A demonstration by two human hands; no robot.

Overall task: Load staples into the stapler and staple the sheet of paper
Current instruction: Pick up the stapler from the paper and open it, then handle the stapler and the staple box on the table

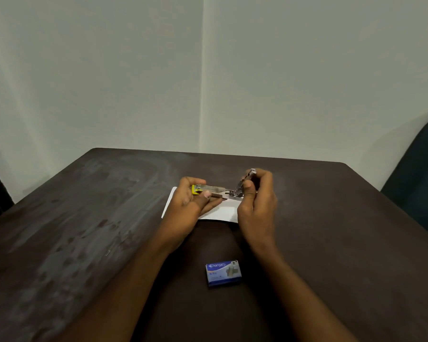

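A small metal stapler (216, 190) with a yellow front end is held above a white sheet of paper (223, 211) on the dark table. The stapler is hinged open: its base lies level and its top arm is tilted up to the right. My left hand (192, 206) grips the base near the yellow end, thumb resting on the open channel. My right hand (257, 201) holds the raised top arm between thumb and fingers. A blue staple box (223, 273) lies closed on the table, nearer to me, between my forearms. Whether staples lie in the channel is too small to tell.
The dark brown table (84, 218) stands in a corner of pale walls, with its far edge just beyond my hands. A dark chair (420, 174) shows at the right edge. One tiny loose staple (108, 253) lies on the table to the left.
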